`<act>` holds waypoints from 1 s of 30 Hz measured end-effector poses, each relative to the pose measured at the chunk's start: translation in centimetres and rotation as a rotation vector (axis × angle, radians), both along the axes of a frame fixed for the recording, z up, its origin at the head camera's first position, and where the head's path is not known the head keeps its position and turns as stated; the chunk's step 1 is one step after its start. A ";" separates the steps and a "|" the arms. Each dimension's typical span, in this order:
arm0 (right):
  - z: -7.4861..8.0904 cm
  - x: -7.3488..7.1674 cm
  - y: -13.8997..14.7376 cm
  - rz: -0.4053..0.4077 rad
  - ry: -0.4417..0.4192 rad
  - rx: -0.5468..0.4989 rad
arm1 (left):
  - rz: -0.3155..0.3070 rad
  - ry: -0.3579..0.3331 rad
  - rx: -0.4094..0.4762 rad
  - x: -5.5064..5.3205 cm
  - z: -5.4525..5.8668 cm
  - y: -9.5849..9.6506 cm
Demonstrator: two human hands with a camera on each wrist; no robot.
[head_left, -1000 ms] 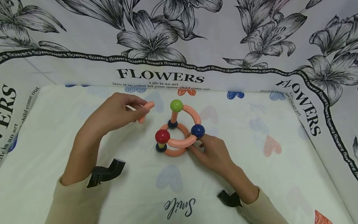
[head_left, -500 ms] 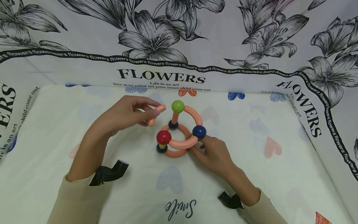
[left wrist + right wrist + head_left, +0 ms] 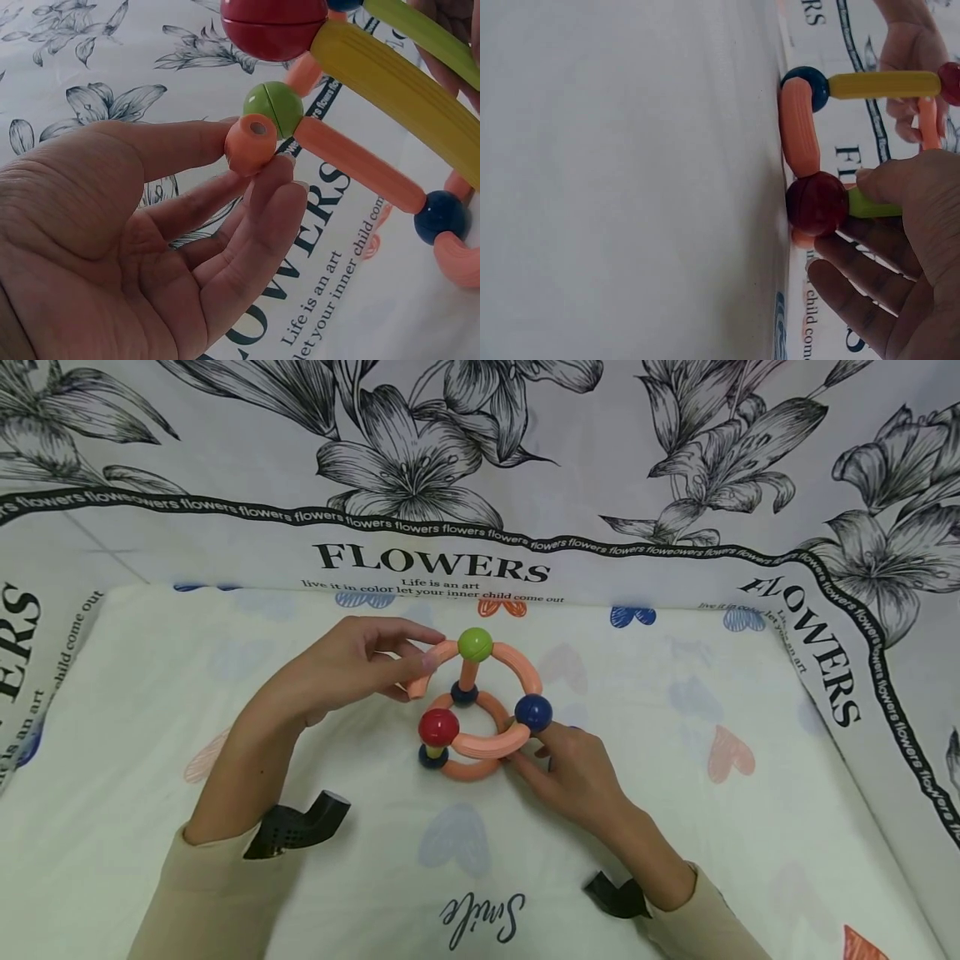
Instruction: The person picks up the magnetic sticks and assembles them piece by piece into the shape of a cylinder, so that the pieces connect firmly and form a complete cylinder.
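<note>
A magnetic stick-and-ball frame stands on the cloth in the head view, with a green ball (image 3: pixel 476 645), a red ball (image 3: pixel 438 727) and a blue ball (image 3: pixel 533 712) on top, joined by curved orange sticks. My left hand (image 3: pixel 348 664) pinches a loose-ended curved orange stick (image 3: pixel 250 154) between thumb and fingers, its far end right at the green ball. At the frame's lower right, my right hand (image 3: pixel 581 768) grips an upright green stick (image 3: pixel 874 206) above a lower red ball (image 3: pixel 817 204). A yellow stick (image 3: pixel 885 85) shows in both wrist views.
A white cloth (image 3: pixel 675 827) with printed hearts lies beneath the frame. Beyond it runs a flower-printed cloth (image 3: pixel 585 485) with a black lettered band. Black wrist cameras (image 3: pixel 296 827) sit at both sleeves.
My left hand has moved right with the curved orange stick, bringing its end from apart to the green ball. The right hand and the frame have stayed almost still.
</note>
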State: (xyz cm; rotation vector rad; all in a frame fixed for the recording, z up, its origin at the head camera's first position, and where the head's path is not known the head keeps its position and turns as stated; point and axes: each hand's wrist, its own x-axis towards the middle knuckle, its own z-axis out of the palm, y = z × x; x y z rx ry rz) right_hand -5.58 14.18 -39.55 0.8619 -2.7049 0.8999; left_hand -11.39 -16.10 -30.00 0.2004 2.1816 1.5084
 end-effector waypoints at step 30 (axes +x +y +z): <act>0.0 0.0 0.0 0.008 0.005 -0.011 | -0.096 -0.065 0.110 0.3 0.5 -0.6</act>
